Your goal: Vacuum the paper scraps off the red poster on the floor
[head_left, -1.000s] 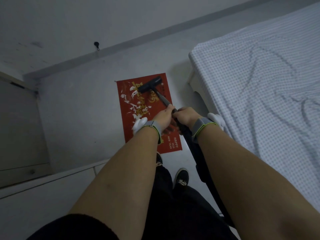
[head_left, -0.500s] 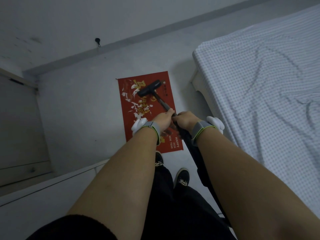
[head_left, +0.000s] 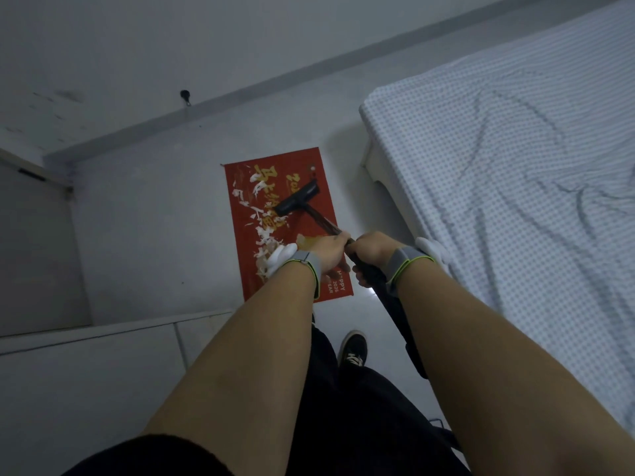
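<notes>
A red poster [head_left: 240, 214] with gold lettering lies flat on the pale floor. White paper scraps [head_left: 256, 214] are strewn over its left and middle part. The black vacuum head [head_left: 298, 198] rests on the poster's upper right, with its dark tube [head_left: 323, 221] running back to my hands. My left hand [head_left: 331, 250] and my right hand [head_left: 372, 250] both grip the tube, side by side, above the poster's lower right. My arms hide the poster's lower right corner.
A bed [head_left: 515, 187] with a checked blue-white sheet fills the right side, its white frame corner [head_left: 372, 163] close to the poster. A white cabinet top [head_left: 86, 355] lies at lower left. The wall skirting [head_left: 192, 104] runs behind. My black shoe [head_left: 352, 348] stands below the poster.
The vacuum head has slid down the poster toward me, from its top edge to the upper middle. My hands have pulled back with the tube.
</notes>
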Tool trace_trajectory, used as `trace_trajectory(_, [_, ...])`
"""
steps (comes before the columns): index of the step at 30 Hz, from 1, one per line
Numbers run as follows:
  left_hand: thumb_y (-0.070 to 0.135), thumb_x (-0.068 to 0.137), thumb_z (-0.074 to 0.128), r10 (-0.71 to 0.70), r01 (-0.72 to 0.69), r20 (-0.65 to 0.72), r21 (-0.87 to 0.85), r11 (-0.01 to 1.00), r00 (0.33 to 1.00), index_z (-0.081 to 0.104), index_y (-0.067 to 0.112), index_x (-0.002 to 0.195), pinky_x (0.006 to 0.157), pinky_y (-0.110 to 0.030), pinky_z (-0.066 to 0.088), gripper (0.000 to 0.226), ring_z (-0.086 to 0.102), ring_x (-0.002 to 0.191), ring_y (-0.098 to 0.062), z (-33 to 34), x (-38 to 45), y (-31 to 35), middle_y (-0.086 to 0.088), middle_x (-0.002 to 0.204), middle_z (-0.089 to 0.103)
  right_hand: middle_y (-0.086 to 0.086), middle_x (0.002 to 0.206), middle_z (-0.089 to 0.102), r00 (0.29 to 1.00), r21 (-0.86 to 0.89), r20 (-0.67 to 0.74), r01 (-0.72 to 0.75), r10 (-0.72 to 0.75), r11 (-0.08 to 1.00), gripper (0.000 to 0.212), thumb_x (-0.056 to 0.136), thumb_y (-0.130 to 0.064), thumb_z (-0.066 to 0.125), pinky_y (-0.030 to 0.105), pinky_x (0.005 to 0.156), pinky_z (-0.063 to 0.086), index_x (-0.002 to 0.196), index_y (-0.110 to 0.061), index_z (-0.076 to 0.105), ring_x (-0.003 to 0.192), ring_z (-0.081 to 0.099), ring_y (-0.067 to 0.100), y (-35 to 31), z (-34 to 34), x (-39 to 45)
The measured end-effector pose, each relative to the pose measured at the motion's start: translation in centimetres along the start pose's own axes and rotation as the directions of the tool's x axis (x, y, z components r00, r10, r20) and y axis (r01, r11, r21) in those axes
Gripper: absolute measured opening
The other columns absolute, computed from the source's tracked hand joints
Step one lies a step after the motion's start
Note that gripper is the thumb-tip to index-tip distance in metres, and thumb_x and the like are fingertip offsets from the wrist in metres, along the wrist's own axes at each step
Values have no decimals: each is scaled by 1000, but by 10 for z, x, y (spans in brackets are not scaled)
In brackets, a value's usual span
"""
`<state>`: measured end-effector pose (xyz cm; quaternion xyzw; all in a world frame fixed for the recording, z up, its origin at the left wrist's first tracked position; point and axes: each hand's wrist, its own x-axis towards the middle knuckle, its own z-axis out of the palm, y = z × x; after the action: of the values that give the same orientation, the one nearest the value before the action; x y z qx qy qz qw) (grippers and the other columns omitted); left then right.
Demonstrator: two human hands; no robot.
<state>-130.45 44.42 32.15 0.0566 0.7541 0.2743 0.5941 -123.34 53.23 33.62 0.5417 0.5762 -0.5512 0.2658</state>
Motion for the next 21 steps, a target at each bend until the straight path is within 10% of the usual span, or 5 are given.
trace_trajectory(21, [46,100,32,-45,35,81,128,991,996,45,21,141,76,-34,55,49,69,81,-24,58,-32,-9,-4,93,75,17,62,58,1000,9,-8,-7,7,1000,30,102,-12,48,34,51,49,78,2,58,45,54,26,65,-28,-52])
